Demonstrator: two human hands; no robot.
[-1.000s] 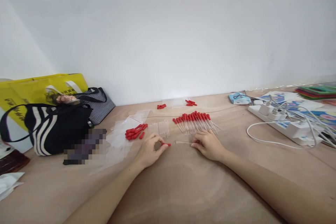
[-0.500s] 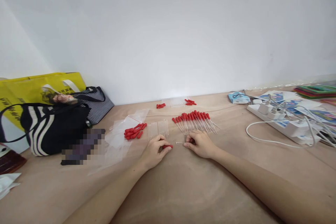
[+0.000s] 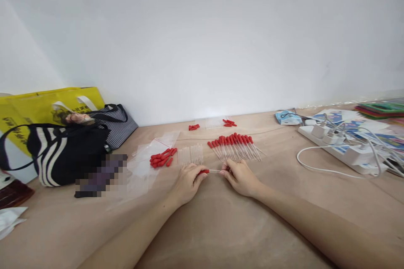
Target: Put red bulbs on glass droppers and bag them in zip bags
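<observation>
My left hand (image 3: 188, 183) pinches a red rubber bulb (image 3: 204, 171) between thumb and fingers. Facing it, my right hand (image 3: 239, 177) grips a thin clear dropper tube (image 3: 215, 171) whose end meets the bulb's mouth; how deep it sits inside I cannot tell. Just beyond my left hand lies a row of bare clear tubes (image 3: 190, 154), with a pile of loose red bulbs (image 3: 161, 158) to its left. Beyond my right hand, several red-topped droppers (image 3: 233, 145) lie side by side, their tips toward me.
Clear plastic bags (image 3: 148, 159) lie left of the bulbs. Small groups of red bulbs (image 3: 194, 127) rest near the wall. A black bag (image 3: 72, 155) and yellow bag (image 3: 85, 96) stand at left. At right are a white power strip (image 3: 337, 147) with cables and a blue mask (image 3: 288, 117).
The gap between the bulb and the tube has closed: my hands have come together slightly, and the tube's end now meets the bulb. The objects around them lie as before.
</observation>
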